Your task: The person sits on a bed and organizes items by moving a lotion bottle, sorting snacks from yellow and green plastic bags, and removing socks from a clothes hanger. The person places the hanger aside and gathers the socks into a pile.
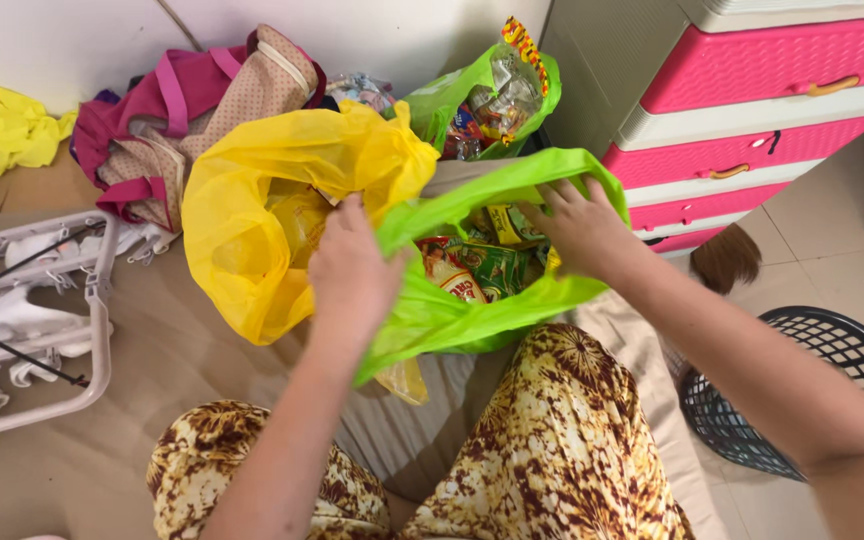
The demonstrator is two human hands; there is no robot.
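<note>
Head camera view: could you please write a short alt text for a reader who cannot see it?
A seated person's two hands, left hand and right hand, hold open a green plastic bag full of snack packets. A yellow plastic bag lies beside it, with pink drawers and a dark basket to the right.

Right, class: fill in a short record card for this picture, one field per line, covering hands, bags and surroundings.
Left hand: grips the near rim of the green bag
Right hand: holds the green bag's far rim
Green bag contents: packets
Beside it: yellow bag
Behind: second green bag, also filled
Right side: pink drawer unit, dark basket
</note>
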